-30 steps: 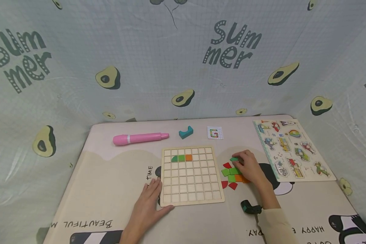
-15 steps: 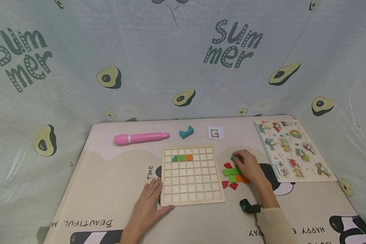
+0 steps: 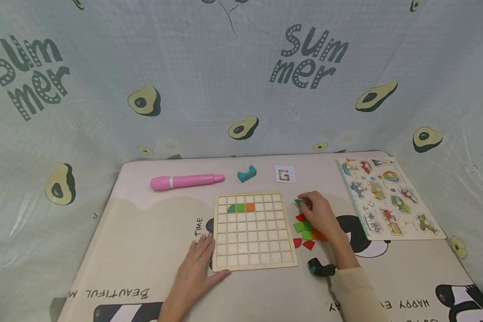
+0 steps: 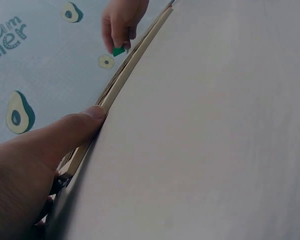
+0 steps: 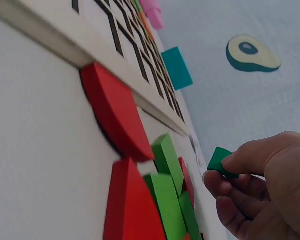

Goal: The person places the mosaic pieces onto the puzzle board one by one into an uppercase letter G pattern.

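In the head view a square wooden grid board (image 3: 254, 241) lies on the table. One row of it holds a green curved-edge tile (image 3: 231, 209), a light green square and an orange square (image 3: 250, 207). My left hand (image 3: 195, 268) rests at its near left corner, fingers straight along the left side, thumb touching the near edge. Right of the board my right hand (image 3: 321, 215) pinches a dark green tile (image 5: 221, 161) between thumb and fingers, raised above the table. Below it lie loose red, green and orange tiles (image 3: 307, 235), partly hidden by the hand.
Behind the board are a pink pen-shaped object (image 3: 187, 181), a teal notched block (image 3: 247, 173) and a small card (image 3: 285, 175) with a coloured G pattern. A picture puzzle board (image 3: 390, 199) lies at the right. A patterned cloth wall (image 3: 193, 80) stands behind the table.
My right hand has lifted the green tile from beside the pile and moved slightly left and away, toward the board's far right corner. My left hand has stayed in place.
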A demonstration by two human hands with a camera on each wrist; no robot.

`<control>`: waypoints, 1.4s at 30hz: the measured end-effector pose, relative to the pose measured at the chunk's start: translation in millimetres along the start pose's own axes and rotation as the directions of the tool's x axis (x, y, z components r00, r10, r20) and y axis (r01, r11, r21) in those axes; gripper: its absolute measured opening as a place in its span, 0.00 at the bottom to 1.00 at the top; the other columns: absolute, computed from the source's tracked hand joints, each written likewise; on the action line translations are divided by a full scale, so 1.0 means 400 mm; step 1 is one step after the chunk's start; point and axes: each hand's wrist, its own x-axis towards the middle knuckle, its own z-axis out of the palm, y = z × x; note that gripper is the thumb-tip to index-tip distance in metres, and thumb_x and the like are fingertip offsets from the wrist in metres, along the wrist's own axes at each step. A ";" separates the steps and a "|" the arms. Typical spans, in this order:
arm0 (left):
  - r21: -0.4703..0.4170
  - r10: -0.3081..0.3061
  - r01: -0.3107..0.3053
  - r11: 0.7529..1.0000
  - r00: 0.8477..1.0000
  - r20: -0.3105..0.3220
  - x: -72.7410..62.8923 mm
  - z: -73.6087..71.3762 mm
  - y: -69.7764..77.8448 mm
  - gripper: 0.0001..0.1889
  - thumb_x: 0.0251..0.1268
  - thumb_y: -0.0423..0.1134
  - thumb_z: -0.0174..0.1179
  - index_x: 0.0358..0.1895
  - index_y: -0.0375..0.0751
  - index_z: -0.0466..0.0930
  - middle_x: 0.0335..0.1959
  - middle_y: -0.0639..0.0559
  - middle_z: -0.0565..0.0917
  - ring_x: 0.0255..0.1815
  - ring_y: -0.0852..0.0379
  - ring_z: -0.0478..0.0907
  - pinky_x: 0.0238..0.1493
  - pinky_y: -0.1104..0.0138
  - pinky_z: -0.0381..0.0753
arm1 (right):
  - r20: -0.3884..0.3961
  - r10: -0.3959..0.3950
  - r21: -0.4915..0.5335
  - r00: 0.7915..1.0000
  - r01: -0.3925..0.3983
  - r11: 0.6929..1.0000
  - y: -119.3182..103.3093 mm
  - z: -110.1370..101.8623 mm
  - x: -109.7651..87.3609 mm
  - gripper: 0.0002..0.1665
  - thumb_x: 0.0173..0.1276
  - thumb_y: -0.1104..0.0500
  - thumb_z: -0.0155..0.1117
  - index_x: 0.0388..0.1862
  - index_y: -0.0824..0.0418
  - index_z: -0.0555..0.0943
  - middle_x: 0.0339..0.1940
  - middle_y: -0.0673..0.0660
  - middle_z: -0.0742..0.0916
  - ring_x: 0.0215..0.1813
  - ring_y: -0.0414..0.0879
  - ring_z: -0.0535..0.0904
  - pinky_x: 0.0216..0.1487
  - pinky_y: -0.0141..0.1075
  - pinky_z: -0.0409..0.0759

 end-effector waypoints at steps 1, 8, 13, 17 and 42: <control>0.001 0.001 -0.001 1.000 1.000 0.000 0.000 0.000 0.000 0.48 0.47 0.64 0.73 0.66 0.31 0.75 0.70 0.38 0.75 0.74 0.43 0.70 0.79 0.56 0.62 | 0.004 -0.004 0.001 1.000 0.004 1.000 -0.005 0.002 0.002 0.14 0.71 0.63 0.59 0.52 0.67 0.83 0.41 0.60 0.82 0.40 0.49 0.76 0.42 0.37 0.84; -0.015 -0.016 0.016 1.000 0.999 0.028 0.004 -0.003 0.004 0.48 0.48 0.63 0.73 0.67 0.30 0.74 0.71 0.37 0.74 0.75 0.42 0.69 0.79 0.52 0.62 | 0.034 -0.012 0.027 0.999 0.011 1.000 -0.033 0.024 0.015 0.14 0.72 0.62 0.59 0.51 0.66 0.84 0.41 0.60 0.83 0.39 0.47 0.76 0.42 0.36 0.83; -0.013 -0.014 0.015 1.000 0.999 0.042 0.008 -0.008 0.006 0.47 0.50 0.63 0.72 0.67 0.30 0.74 0.71 0.37 0.74 0.74 0.42 0.69 0.79 0.51 0.64 | 0.032 -0.013 0.054 0.999 0.011 0.998 -0.057 0.041 0.022 0.12 0.71 0.60 0.61 0.48 0.65 0.84 0.39 0.58 0.86 0.38 0.46 0.79 0.40 0.36 0.84; -0.015 -0.026 0.027 1.000 0.998 0.056 0.010 -0.010 0.006 0.47 0.50 0.62 0.72 0.67 0.30 0.74 0.71 0.37 0.74 0.74 0.42 0.69 0.79 0.51 0.64 | 0.039 -0.018 0.083 0.999 0.015 0.996 -0.083 0.056 0.027 0.11 0.71 0.61 0.61 0.47 0.65 0.84 0.37 0.58 0.87 0.37 0.46 0.80 0.39 0.35 0.83; 0.012 -0.022 0.022 1.000 1.000 0.017 0.005 -0.003 0.007 0.48 0.47 0.64 0.73 0.66 0.31 0.75 0.69 0.39 0.76 0.73 0.43 0.71 0.76 0.51 0.67 | 0.066 -0.032 0.087 0.997 0.027 0.996 -0.163 0.170 0.040 0.09 0.72 0.58 0.64 0.46 0.61 0.84 0.32 0.51 0.84 0.33 0.42 0.74 0.34 0.29 0.76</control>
